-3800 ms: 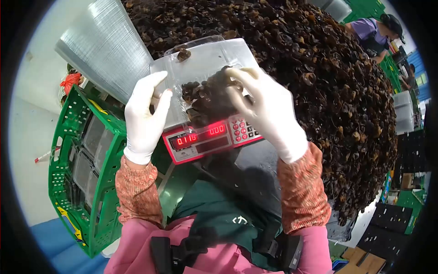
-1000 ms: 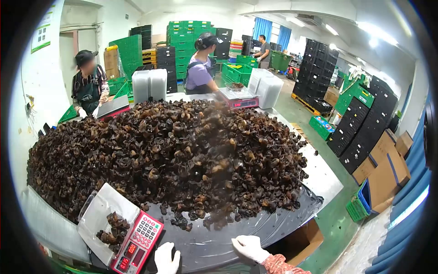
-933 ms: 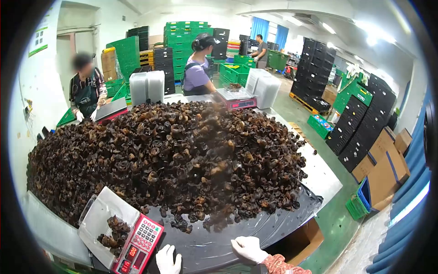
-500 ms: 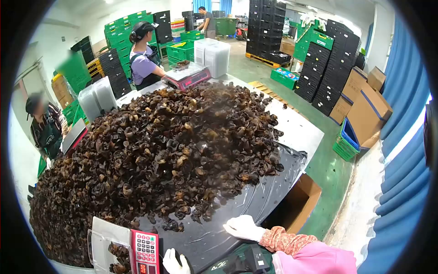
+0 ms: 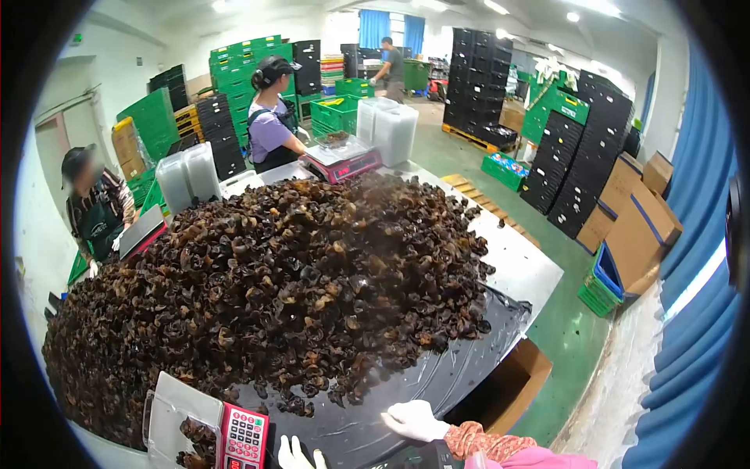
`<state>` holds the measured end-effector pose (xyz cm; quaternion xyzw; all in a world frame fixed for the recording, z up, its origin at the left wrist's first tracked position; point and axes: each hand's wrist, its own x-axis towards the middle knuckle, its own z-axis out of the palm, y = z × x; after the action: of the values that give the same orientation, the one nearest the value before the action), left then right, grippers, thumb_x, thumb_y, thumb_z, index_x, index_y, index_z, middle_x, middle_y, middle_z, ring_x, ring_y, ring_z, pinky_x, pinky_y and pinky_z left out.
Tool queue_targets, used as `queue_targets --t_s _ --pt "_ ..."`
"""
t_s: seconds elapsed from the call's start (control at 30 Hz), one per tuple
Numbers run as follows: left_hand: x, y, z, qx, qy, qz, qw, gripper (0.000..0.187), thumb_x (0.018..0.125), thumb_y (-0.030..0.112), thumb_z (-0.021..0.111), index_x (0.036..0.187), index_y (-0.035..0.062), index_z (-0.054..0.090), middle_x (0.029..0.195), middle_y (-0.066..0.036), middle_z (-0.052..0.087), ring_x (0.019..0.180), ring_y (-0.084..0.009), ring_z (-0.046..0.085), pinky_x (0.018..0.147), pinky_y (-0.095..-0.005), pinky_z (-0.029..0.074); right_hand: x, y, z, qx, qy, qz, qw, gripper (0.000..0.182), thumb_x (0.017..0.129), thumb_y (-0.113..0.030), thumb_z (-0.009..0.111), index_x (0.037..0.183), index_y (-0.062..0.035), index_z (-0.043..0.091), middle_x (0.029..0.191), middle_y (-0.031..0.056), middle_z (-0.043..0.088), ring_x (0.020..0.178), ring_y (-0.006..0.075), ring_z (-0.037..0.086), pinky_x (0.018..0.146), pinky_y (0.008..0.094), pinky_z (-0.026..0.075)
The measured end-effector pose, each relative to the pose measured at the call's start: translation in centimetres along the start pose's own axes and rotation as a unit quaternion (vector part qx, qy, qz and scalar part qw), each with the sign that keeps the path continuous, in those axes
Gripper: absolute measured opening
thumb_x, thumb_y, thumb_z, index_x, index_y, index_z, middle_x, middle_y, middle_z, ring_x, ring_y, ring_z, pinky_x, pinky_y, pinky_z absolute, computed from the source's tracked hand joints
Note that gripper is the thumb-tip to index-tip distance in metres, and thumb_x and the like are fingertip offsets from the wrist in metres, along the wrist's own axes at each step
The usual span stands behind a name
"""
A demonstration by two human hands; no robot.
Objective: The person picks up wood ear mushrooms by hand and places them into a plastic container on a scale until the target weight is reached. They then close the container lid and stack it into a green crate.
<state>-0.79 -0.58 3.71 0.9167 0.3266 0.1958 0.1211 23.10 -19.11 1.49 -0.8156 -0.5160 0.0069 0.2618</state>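
Note:
A large heap of wet dark wood ear mushrooms [image 5: 289, 273] covers the table. At the bottom, my left hand [image 5: 298, 453], in a white glove, is partly cut off by the frame edge. Its fingers are apart and hold nothing visible, just right of a red and white digital scale [image 5: 244, 436]. Several mushrooms [image 5: 199, 442] lie on the scale's pan. My right hand [image 5: 416, 421], also white-gloved, rests over the table edge near the black plastic sheet [image 5: 461, 348]. Its fingers are extended loosely, with nothing seen in them.
An open cardboard box [image 5: 519, 383] stands below the table's right edge. Two co-workers stand across the heap, one by a second scale [image 5: 344, 160]. Clear plastic tubs [image 5: 391, 133], stacked black crates [image 5: 476, 86] and green crates [image 5: 242, 86] stand behind. Another person is farther back.
The camera view has tilted up slightly, so the scene sits lower and shifted right. Both my hands stay near the same places, the left one now more cut off. The scale's load looks unchanged.

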Motion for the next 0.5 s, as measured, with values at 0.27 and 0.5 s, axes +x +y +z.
queue_targets --t_s 0.27,0.5 --pt "-0.7 -2.2 3.2 -0.002 0.024 0.023 0.999 0.066 0.092 0.03 0.07 0.141 -0.0106 0.053 0.141 -0.035 0.055 0.127 -0.0492 0.055 0.11 -0.054 0.044 0.1 0.2 0.8 0.006 -0.044 0.077 0.996 0.036 0.099 -0.037 0.059 0.076 -0.0113 0.066 0.073 0.0114 0.067 0.065 0.0362 0.067 0.059 0.0463 0.053" --pt "-0.9 -2.8 4.0 -0.013 0.045 0.026 0.999 0.064 0.09 0.028 0.073 0.139 -0.0086 0.056 0.14 -0.032 0.058 0.125 -0.0469 0.057 0.108 -0.0539 0.045 0.2 0.3 1.1 -0.01 -0.089 0.111 0.99 0.038 0.1 -0.041 0.057 0.077 -0.0122 0.067 0.075 0.0113 0.069 0.068 0.0364 0.069 0.064 0.047 0.055"
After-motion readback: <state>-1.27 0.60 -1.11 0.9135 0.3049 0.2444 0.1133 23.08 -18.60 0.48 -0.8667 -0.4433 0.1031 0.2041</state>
